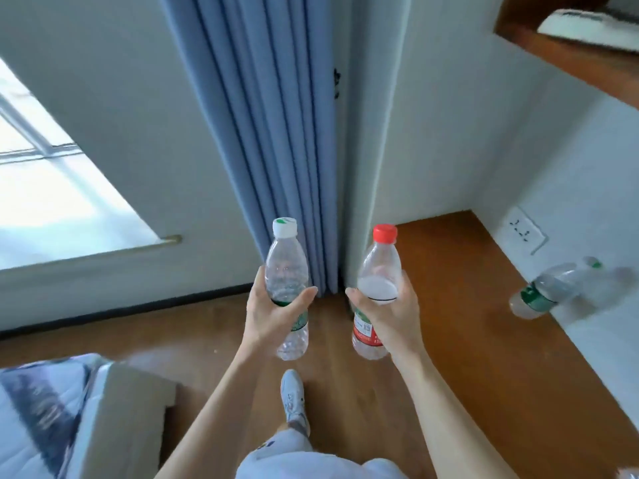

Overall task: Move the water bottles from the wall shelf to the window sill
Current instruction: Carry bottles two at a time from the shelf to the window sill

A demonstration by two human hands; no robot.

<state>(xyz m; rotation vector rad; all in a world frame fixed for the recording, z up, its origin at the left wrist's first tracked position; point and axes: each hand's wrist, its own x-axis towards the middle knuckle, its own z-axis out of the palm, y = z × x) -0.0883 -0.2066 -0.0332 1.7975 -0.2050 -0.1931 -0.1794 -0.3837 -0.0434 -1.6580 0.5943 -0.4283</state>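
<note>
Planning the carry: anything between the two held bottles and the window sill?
Nothing visible. The white-capped bottle in the left hand and red-capped bottle in the right hand have open air toward the window sill; the curtain hangs right of it.

Daylight is pouring in through the window (52, 188), overexposing it; the bottle (553, 288) far right of it is smearing with motion blur, and edges are bending.

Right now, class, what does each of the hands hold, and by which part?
The left hand grips the white-capped bottle around its middle; the right hand grips the red-capped bottle around its middle.
</note>
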